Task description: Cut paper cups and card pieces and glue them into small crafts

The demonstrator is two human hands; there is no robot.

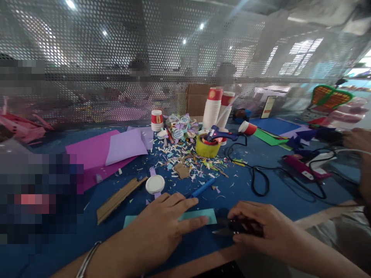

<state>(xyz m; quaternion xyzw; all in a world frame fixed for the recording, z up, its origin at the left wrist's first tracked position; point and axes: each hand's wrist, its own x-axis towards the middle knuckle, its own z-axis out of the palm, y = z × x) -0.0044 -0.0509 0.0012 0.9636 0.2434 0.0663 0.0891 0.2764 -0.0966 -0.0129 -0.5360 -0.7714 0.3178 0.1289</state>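
Note:
My left hand (164, 222) lies flat, fingers stretched out, pressing down a light teal paper strip (203, 215) on the blue table (261, 193) near its front edge. My right hand (261, 227) is curled around a small pair of dark scissors (228, 228), whose blades point left toward the strip's right end. A blue pen (203, 188) lies just beyond my left fingers. A white round lid (155, 184) sits a little further back on the left.
Paper scraps (188, 158) litter the middle, by a yellow tape roll (207, 146) bearing a blue glue gun (220, 134). Black cords (261, 177) trail right. Paper cup stacks (216, 108), pink and purple sheets (116, 148), cardboard strip (118, 199). Another person's hand (358, 139) at right.

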